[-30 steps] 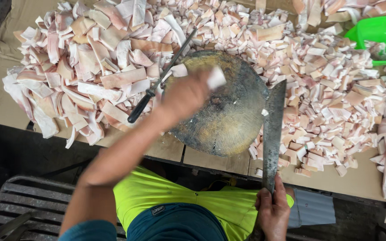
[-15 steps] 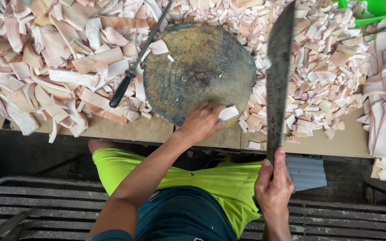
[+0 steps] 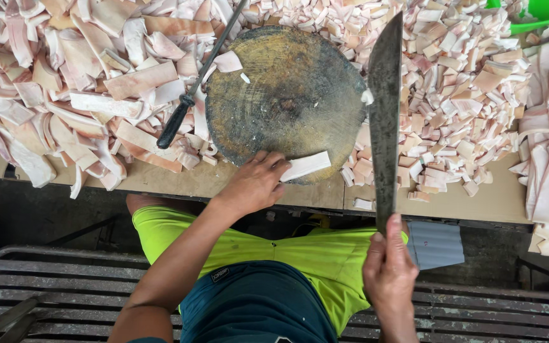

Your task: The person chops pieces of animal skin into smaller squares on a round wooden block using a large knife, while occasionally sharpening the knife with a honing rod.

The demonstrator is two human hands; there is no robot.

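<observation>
head view: left hand (image 3: 255, 184) pinches a pale strip (image 3: 305, 166) at the round block's (image 3: 287, 95) near edge; right hand (image 3: 389, 270) clenches a cleaver (image 3: 384, 114) upright. green tub (image 3: 538, 13) at the counter's far right corner, contents hidden.

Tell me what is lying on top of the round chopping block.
On the round chopping block: a pale strip at its near edge, held by the left hand; a small pale piece and the tip of a sharpening steel at the far-left rim. The wood under these is hidden.

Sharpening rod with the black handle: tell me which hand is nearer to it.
Left. The left hand rests at the chopping block's near edge, just right of the sharpening rod; the right hand holds the cleaver, farther right.
</observation>
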